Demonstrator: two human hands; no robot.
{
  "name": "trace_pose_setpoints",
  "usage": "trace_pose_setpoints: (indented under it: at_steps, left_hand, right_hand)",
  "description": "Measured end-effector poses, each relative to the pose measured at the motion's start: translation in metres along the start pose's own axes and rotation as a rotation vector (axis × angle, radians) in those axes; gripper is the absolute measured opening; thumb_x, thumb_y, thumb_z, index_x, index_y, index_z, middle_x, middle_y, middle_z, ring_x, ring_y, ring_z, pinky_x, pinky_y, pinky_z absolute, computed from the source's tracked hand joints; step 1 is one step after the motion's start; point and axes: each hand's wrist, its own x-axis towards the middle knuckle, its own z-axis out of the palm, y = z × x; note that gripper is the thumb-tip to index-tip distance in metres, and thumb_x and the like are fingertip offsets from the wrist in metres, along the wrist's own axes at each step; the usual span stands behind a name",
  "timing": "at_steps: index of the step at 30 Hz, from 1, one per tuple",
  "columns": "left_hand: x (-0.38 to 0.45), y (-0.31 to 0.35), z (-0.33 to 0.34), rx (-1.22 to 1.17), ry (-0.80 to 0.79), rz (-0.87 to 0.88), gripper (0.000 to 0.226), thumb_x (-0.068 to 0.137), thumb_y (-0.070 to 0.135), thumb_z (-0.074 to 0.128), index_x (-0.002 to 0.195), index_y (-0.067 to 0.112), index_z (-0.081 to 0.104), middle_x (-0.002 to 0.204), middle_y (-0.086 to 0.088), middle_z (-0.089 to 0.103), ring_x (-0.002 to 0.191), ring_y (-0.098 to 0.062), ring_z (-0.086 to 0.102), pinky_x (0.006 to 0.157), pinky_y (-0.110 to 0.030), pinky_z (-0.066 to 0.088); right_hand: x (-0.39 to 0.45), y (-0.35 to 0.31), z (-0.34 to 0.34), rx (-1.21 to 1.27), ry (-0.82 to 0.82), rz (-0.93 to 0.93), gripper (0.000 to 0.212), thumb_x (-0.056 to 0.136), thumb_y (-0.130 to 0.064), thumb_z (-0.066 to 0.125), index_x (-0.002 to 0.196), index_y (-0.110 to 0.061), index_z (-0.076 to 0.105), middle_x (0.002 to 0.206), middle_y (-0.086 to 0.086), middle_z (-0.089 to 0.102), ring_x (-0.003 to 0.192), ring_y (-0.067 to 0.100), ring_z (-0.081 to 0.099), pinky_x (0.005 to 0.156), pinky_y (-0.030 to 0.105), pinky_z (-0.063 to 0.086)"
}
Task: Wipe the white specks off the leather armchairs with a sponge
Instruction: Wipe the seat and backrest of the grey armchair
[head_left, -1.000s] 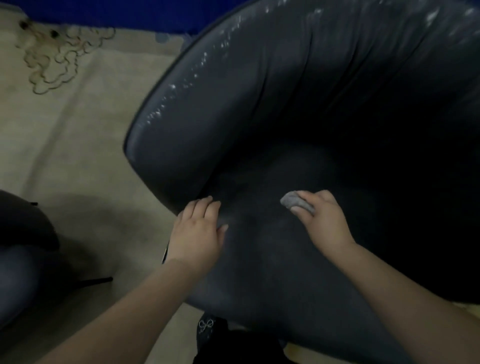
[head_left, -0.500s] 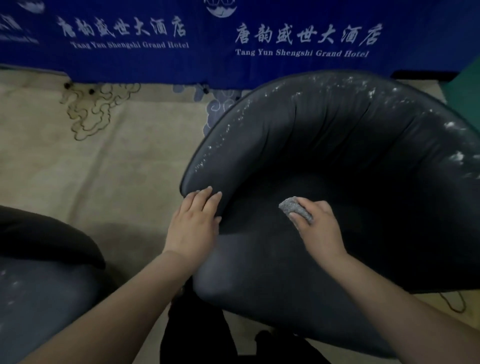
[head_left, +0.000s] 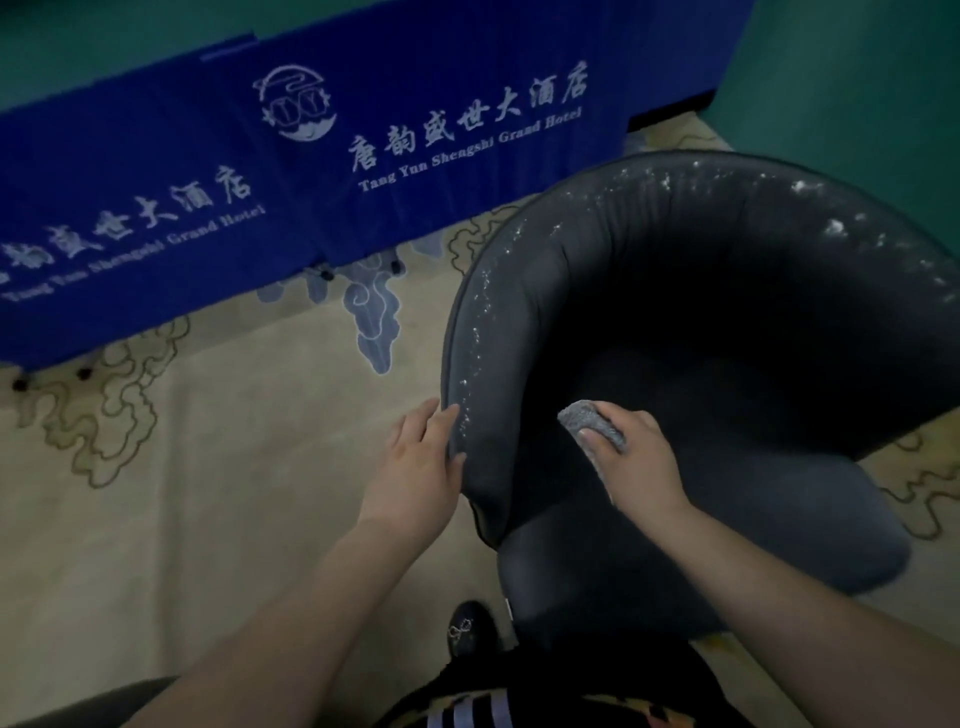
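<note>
Blue banner (head_left: 311, 171) behind, reading "Tang Yun Shengshi Grand Hotel", above patterned beige carpet (head_left: 234, 467). I see left hand (head_left: 415, 467) gripping dark armchair (head_left: 727, 338) rim among white specks (head_left: 480, 306); right hand (head_left: 636, 457) holding grey sponge (head_left: 584, 418) inside the seat.

armchair (head_left: 727, 322) right side cut off, sponge (head_left: 592, 423) partly under fingers

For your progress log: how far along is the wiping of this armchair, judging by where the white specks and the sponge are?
Done: the seat shows no clear specks, though it is dark. In hand: the right hand holds the grey sponge low inside the armchair, while the left hand grips its left edge. Left: white specks line the left rim and the top and right rim.
</note>
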Motion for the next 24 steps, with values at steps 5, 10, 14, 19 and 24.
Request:
trace_pose_setpoints:
  at_steps: [5,10,14,19,24]
  left_hand:
    - [0.010,-0.017,-0.004,0.004,-0.053,0.042,0.054,0.096,0.029,0.050,0.146,0.023,0.032,0.153,-0.002,0.027,0.140,-0.020,0.023,0.112,-0.030,0.023]
    - [0.030,-0.029,0.003,-0.061,-0.063,-0.033,0.052,0.096,0.027,0.050,0.146,0.024,0.035,0.154,-0.003,0.027,0.140,-0.023,0.028,0.115,-0.036,0.026]
    - [0.056,-0.040,-0.001,-0.087,-0.141,-0.010,0.056,0.096,0.029,0.052,0.147,0.027,0.032,0.155,-0.001,0.027,0.137,-0.023,0.036,0.111,-0.037,0.033]
    - [0.113,-0.058,-0.019,0.031,-0.256,0.155,0.063,0.096,0.036,0.052,0.150,0.033,0.021,0.150,0.001,0.036,0.126,-0.022,0.048,0.094,-0.028,0.040]
    - [0.167,-0.072,-0.027,0.231,-0.394,0.392,0.069,0.096,0.044,0.049,0.152,0.032,0.012,0.153,0.000,0.033,0.129,-0.022,0.046,0.095,-0.031,0.043]
  right_hand:
    - [-0.011,-0.015,0.006,0.038,0.022,0.047,0.036,0.092,-0.028,0.061,0.128,-0.026,0.058,0.107,-0.005,0.050,0.091,-0.002,0.052,0.071,-0.001,0.034]
    - [-0.006,-0.017,0.009,0.073,0.031,0.041,0.036,0.092,-0.028,0.061,0.127,-0.025,0.059,0.105,-0.006,0.051,0.090,-0.002,0.053,0.070,-0.004,0.033]
    - [-0.007,-0.024,0.017,0.130,0.065,0.069,0.035,0.092,-0.029,0.061,0.127,-0.027,0.059,0.106,-0.010,0.051,0.093,-0.002,0.054,0.071,0.002,0.037]
    - [-0.004,-0.035,0.042,0.137,0.105,0.139,0.031,0.090,-0.030,0.061,0.121,-0.032,0.061,0.101,-0.013,0.051,0.090,-0.005,0.053,0.072,0.008,0.038]
    - [0.008,-0.054,0.088,0.121,0.236,0.276,0.027,0.089,-0.031,0.060,0.116,-0.031,0.063,0.102,-0.007,0.056,0.091,-0.013,0.048,0.070,-0.002,0.034]
